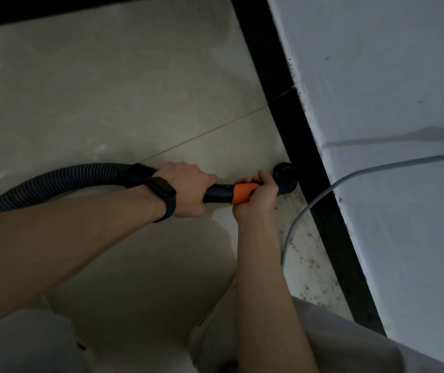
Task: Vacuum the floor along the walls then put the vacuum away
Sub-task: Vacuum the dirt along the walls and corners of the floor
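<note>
The vacuum's round brush nozzle sits on the pale tile floor, the black baseboard just at its 3 o'clock. At its 9 o'clock the right hand grasps the orange collar; further toward 9 the left hand (dark watch on its wrist) grips the black hose. A grey cable trails at 4 o'clock

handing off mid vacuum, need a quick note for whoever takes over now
Left hand grips the cuff of the black hose; right hand grips the orange collar behind the round brush nozzle.
Nozzle sits on the tile at the black baseboard. A grey cable hangs across the baseboard beside it.
Done: cannot tell how much.
Left: dark specks along the baseboard nearer the person, then stow the vacuum, whose body is out of view.
</note>
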